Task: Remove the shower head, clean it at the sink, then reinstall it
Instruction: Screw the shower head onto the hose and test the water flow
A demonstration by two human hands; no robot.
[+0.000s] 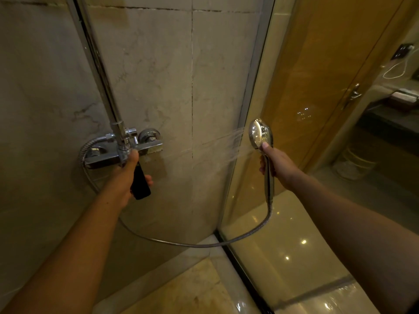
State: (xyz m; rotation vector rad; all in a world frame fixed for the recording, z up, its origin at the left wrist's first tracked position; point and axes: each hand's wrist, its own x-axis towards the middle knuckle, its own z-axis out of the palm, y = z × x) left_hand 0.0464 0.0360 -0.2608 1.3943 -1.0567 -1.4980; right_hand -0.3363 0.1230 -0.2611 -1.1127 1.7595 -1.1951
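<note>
both bare forearms are reaching forward from the bottom corners, well apart from each other. the left hand is gripping a dark, flat object that looks like a phone, fingers curled around it, while its thumb is pressing up against the chrome mixer valve mounted on the tiled wall. whether the thumb is working a lever there is hard to tell. the right hand is clamping around the handle of the shower head, thumb lying up near the base of the round head, holding it upright out to the right of the valve, just in front of the glass panel. the shower head is facing left and water spray is streaming from it toward the wall. the metal hose is hanging from the bottom of the handle, sagging in a long loop low across the wall and rising behind the left forearm to the left side of the valve. a chrome riser pipe is running up the wall from the valve. a pale stone ledge is lying below.
</note>
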